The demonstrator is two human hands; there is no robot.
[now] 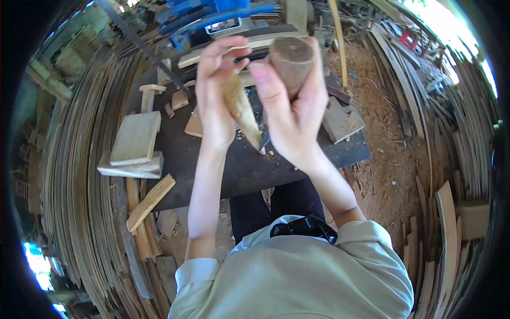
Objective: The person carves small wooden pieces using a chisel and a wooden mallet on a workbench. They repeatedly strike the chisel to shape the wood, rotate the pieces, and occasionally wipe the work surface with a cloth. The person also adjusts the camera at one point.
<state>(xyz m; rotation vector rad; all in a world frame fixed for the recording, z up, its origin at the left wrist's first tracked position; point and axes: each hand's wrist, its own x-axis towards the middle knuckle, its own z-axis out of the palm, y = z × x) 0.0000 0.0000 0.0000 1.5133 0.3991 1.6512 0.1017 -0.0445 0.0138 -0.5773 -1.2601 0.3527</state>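
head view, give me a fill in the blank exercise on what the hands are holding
1. The right hand grips a round, thick piece of ____ by its blunt end.
2. The left hand holds a pale wooden piece that tapers to a ____ at its lower end.
3. Both hands are raised above a dark ____ strewn with wood blocks.
4. Left of the hands, a flat wooden block rests on ____ block.

Missing words: wood; point; workbench; another
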